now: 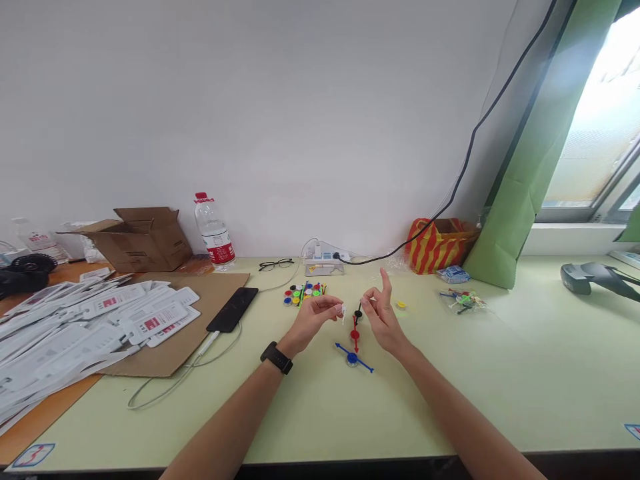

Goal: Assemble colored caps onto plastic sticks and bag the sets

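Note:
My left hand [314, 319] pinches a small white arrow-like piece [343, 315] between thumb and forefinger. Across from it, my right hand [383, 317] has thumb and a finger pressed together at the tail of a black arrow spinner [358, 314], with another finger raised. The fingers partly hide that tail. Just below the black one, a red arrow spinner [355, 335] lies on the table. Nearer to me is a blue arrow spinner [353, 359] on a clear round base. Behind my left hand, several coloured discs and arrows [304, 292] lie in a group.
A yellow piece [401, 305] and a bag of spinner parts [464, 300] lie to the right. A black phone [233, 309] with a cable, white tags [110, 320] on cardboard and a water bottle [215, 233] are left. A power strip [325, 259] sits by the wall.

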`<act>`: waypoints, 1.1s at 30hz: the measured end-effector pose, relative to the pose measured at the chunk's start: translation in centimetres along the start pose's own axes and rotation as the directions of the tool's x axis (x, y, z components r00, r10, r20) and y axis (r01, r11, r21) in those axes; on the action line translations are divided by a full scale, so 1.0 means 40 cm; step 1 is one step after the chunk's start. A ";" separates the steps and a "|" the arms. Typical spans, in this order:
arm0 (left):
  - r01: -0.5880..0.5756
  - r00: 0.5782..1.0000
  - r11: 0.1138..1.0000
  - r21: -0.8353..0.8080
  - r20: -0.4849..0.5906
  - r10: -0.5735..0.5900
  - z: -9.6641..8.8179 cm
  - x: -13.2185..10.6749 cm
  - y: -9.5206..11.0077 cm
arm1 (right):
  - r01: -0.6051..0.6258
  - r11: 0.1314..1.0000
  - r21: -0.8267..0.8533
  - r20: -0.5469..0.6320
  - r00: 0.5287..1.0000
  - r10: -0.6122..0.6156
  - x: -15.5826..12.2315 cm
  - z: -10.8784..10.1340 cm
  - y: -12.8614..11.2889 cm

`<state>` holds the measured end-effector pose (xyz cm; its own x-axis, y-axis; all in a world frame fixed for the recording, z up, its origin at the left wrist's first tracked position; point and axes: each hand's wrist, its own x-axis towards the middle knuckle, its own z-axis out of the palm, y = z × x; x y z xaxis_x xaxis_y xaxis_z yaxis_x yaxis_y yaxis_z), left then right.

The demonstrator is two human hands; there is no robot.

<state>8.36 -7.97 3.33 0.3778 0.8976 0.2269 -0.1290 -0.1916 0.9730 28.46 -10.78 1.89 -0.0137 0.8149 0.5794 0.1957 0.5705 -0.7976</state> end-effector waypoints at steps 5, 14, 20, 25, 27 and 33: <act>-0.019 1.000 1.000 0.004 -0.020 0.020 0.002 0.000 0.003 | -0.124 0.992 -0.012 0.206 0.971 0.123 -0.001 -0.007 -0.002; 0.010 0.999 1.000 -0.002 -0.035 -0.010 0.001 0.001 -0.005 | -0.127 0.989 -0.080 0.173 0.975 0.139 0.008 -0.003 0.004; 0.089 0.989 0.992 -0.094 -0.106 -0.099 0.001 0.005 -0.010 | -0.087 0.885 -0.458 0.008 0.995 0.102 0.013 -0.012 0.038; 0.137 0.975 0.968 -0.212 -0.141 -0.169 -0.008 0.011 -0.012 | -0.258 0.554 -0.792 -0.190 0.966 0.178 0.021 -0.065 0.101; 0.139 0.974 0.961 -0.239 -0.144 -0.177 -0.011 0.013 -0.013 | -0.341 0.472 -0.813 -0.226 0.932 0.284 0.021 -0.085 0.123; 0.164 0.968 0.934 -0.317 -0.129 -0.214 -0.019 0.018 -0.018 | -0.322 0.533 -0.783 -0.084 0.903 0.422 0.021 -0.090 0.135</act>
<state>8.02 -6.89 2.76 0.2755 0.9613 0.0063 -0.3493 0.0940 0.9323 33.05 -7.40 -1.32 0.1523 0.9677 0.2009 0.8761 -0.0381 -0.4805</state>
